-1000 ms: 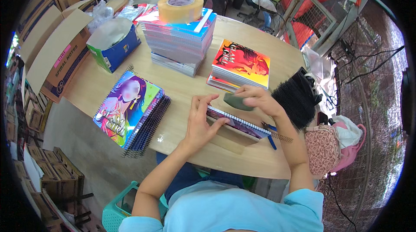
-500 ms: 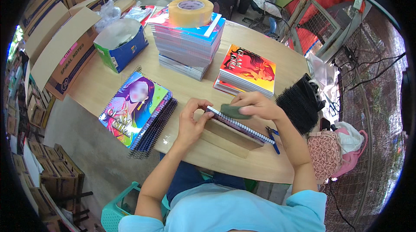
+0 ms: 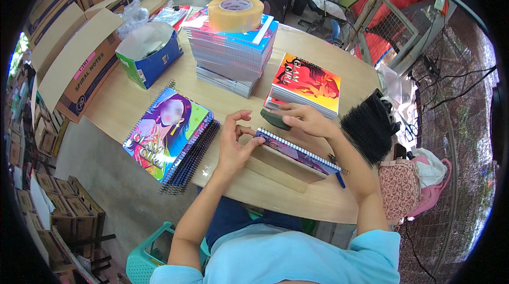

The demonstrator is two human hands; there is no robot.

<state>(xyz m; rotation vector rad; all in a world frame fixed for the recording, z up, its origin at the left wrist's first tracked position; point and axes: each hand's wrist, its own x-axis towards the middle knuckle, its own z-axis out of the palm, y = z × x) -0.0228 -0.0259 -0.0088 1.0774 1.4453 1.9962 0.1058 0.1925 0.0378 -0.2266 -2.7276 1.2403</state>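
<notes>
My left hand [image 3: 236, 143] grips the left end of a spiral notebook [image 3: 302, 154] that is tilted up on its long edge, its row of binding along the top. The thumb lies over the near side. My right hand [image 3: 307, 120] is closed on a dark green, flat, rounded piece [image 3: 274, 120], held just above and beyond the binding; its exact kind does not show. By the notebook's right end a blue-handled tool [image 3: 340, 179] is partly hidden. A flat wooden strip [image 3: 280, 176] lies on the table on my side of the notebook.
Left on the table is a stack of spiral notebooks [image 3: 164, 133]. Farther off stand a taller notebook stack [image 3: 230, 53] topped by a tape roll [image 3: 236, 14], a blue-green box [image 3: 151, 61] and red-covered notebooks [image 3: 306, 85]. Black binding coils [image 3: 369, 125] and a patterned bag [image 3: 398, 189] are at right.
My right hand has shifted left with the green piece, now off the binding. The notebook leans differently, showing more of its cover, and my left index finger has lifted.
</notes>
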